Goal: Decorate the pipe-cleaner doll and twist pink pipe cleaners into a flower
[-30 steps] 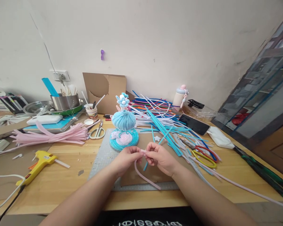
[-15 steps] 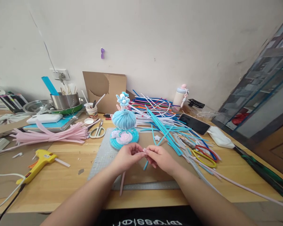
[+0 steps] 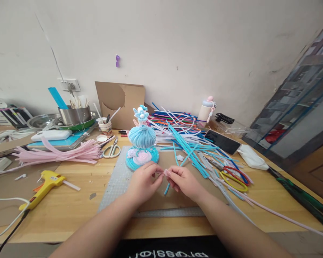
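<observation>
My left hand [image 3: 145, 181] and my right hand [image 3: 182, 182] meet over the brown board, fingertips nearly touching. Between them they pinch a small, pale pink bent pipe cleaner [image 3: 166, 172]; the fingers hide most of it. Just behind my left hand stands a blue pipe-cleaner figure [image 3: 142, 137] with a pleated round skirt and flowers on top. Its round base [image 3: 130, 166] is blue with pink and white coils. Beyond my right hand lie a small white flower [image 3: 180, 157] and a bundle of blue pipe cleaners [image 3: 187, 148]. A short blue stem [image 3: 167, 189] pokes out below the fingers.
A yellow glue gun [image 3: 47, 186] lies at left, below a pink pipe-cleaner bundle [image 3: 59, 152]. Scissors [image 3: 112, 151] rest near the grey cutting mat [image 3: 110, 193]. At right are yellow-and-red-handled pliers [image 3: 234, 180], a dark phone [image 3: 223, 142] and a green-handled tool [image 3: 303, 197].
My left hand has rolled slightly, its thumb drawing closer to the fingers. The pink stem that hung below my left wrist no longer shows. My right hand stays nearly in place.
</observation>
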Available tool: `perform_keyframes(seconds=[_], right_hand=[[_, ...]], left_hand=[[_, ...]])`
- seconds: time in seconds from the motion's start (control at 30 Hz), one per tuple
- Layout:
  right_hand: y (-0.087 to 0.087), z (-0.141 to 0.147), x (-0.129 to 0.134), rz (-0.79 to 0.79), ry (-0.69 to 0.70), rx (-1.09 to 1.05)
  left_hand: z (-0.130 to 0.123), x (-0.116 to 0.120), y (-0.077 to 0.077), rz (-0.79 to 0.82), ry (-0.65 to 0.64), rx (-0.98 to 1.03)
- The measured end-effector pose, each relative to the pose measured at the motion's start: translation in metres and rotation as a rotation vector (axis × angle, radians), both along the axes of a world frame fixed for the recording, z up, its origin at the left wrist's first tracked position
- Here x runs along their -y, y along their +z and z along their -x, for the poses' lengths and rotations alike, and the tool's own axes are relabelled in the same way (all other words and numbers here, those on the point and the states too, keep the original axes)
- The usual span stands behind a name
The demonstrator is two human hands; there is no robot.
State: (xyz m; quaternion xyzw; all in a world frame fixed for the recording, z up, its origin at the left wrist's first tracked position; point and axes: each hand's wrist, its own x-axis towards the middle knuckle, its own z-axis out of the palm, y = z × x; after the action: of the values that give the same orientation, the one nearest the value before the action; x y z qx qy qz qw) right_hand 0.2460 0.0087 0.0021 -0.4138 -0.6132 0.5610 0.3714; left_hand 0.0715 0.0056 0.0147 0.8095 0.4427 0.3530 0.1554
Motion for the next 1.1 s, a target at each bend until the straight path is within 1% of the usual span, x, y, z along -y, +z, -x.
perform_keyframes(seconds=[0.17, 0.3, 0.47, 0.67, 0.93, 1.03, 1.1], right_hand=[[-0.0008, -0.0018, 0.0012, -0.056, 0.031, 0.028], [0.0007, -0.0006, 0.0019, -0.037, 0.047, -0.013], [0.0009, 0.0036, 0.0034, -0.005, -0.013, -0.125], [0.0014, 0.0068, 0.0050, 0.036, -0.107, -0.190], [-0.0010, 0.0047, 0.0038, 0.017, -0.099, -0.187], [-0.0023, 0.0045, 0.0033, 0.006, -0.086, -0.190], [-0.0018, 0.0047, 0.0035, 0.026, -0.077, -0.195]], left_hand=[[-0.0002, 0.0015, 0.0001, -0.032, -0.019, -0.009], [-0.0005, 0.0018, -0.0027, -0.090, -0.058, 0.049], [-0.0023, 0.0029, -0.0058, -0.149, -0.098, 0.144], [-0.0067, 0.0061, -0.0060, -0.081, -0.105, 0.212], [-0.0070, 0.0062, -0.0036, -0.013, -0.173, 0.238], [-0.0071, 0.0056, -0.0042, 0.006, -0.177, 0.252], [-0.0069, 0.0050, -0.0053, 0.013, -0.158, 0.256]])
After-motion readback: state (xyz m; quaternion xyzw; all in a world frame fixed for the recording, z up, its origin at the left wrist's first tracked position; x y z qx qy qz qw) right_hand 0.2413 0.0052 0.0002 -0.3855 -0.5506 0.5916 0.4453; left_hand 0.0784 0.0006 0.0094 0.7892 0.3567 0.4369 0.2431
